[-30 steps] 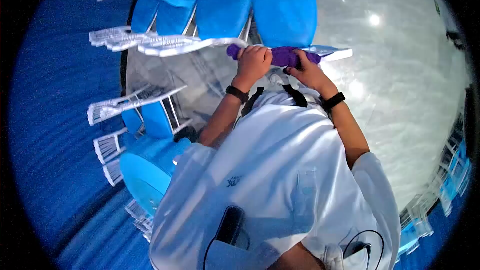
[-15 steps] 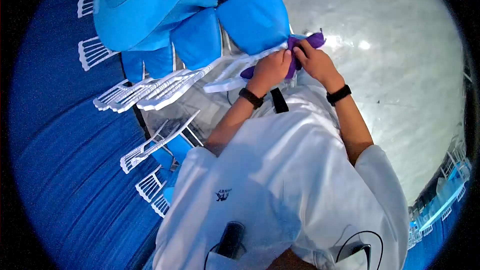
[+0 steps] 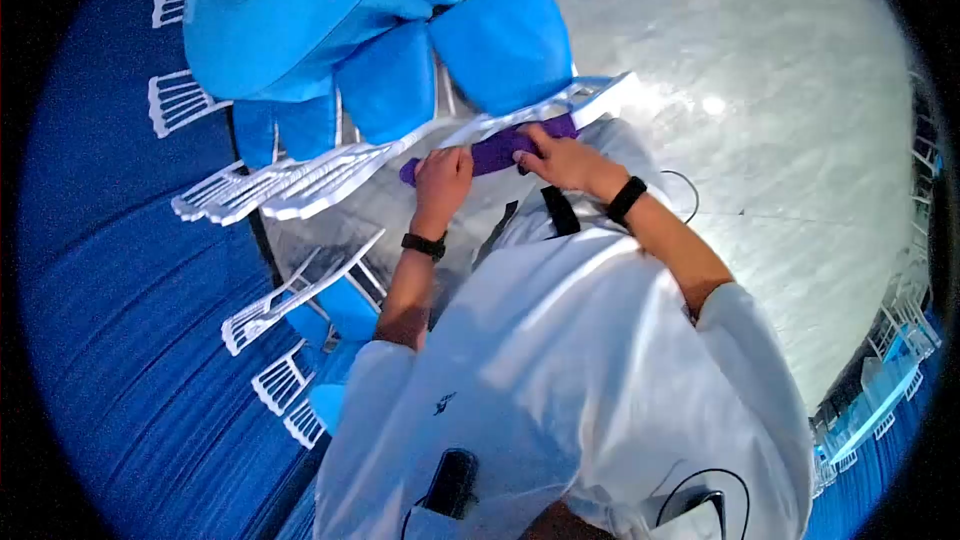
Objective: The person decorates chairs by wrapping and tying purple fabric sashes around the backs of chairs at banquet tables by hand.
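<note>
A purple cloth [image 3: 492, 152] stretches sideways between my two hands, just on the near side of a white chair back [image 3: 608, 96]. My left hand [image 3: 443, 183] is closed on it near its left end. Toward the other end, my right hand [image 3: 562, 160] grips it with the thumb and fingers. Whether the cloth touches the chair back, I cannot tell. Beyond that back lies the chair's blue seat [image 3: 505, 45].
More white chairs with blue seats [image 3: 390, 80] line a round table under a blue tablecloth [image 3: 290, 20]. Other chairs [image 3: 335, 300] stand at lower left beside a dark blue curtain [image 3: 130, 270]. Shiny pale floor [image 3: 790, 140] spreads to the right.
My hands have moved apart, the left one going left and downward, the right one left and down too. The purple cloth went from bunched up to drawn out lengthwise, uncovering the chair back's right end.
</note>
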{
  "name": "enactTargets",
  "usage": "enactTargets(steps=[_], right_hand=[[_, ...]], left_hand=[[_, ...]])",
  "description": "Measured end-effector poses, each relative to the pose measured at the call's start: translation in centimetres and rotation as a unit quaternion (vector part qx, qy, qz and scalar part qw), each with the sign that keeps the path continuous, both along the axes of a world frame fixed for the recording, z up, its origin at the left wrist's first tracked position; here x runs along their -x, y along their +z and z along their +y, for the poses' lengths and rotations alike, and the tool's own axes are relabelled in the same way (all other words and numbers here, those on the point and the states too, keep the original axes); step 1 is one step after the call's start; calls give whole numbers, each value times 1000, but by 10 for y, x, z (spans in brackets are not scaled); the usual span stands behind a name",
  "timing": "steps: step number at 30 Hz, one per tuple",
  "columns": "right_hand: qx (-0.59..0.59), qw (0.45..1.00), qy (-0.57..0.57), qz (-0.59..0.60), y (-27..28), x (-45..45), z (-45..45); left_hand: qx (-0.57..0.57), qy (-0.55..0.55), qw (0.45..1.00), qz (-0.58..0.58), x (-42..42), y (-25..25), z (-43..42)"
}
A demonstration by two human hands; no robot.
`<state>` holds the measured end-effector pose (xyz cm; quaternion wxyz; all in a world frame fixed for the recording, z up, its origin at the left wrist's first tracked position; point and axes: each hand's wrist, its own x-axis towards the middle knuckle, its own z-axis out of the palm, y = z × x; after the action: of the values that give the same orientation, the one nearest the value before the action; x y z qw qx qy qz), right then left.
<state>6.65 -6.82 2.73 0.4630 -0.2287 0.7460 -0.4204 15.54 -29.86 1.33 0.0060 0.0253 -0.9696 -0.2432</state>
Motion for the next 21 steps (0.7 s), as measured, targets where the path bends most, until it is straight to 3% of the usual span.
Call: enactTargets(steps=[1, 2, 6, 9, 12, 17, 21], right_hand=[[-71, 996, 20, 44, -4, 2, 2], [-57, 997, 15, 40, -5, 6, 11], [-13, 999, -5, 47, -12, 32, 49], [-27, 996, -55, 62, -18, 52, 77], [-35, 993, -107, 44, -19, 77, 98], [-46, 992, -106, 52, -22, 86, 100], [-78, 991, -83, 75, -25, 70, 95]], left_hand=[[36, -7, 997, -72, 7, 0, 6], [74, -11, 987, -146, 14, 0, 13], [-15, -21, 985, -172, 43, -12, 67], [32, -46, 975, -213, 77, -1, 119], [-84, -14, 985, -150, 99, -8, 156], [-89, 23, 991, -102, 107, -12, 172], [-159, -27, 983, -87, 90, -7, 145]])
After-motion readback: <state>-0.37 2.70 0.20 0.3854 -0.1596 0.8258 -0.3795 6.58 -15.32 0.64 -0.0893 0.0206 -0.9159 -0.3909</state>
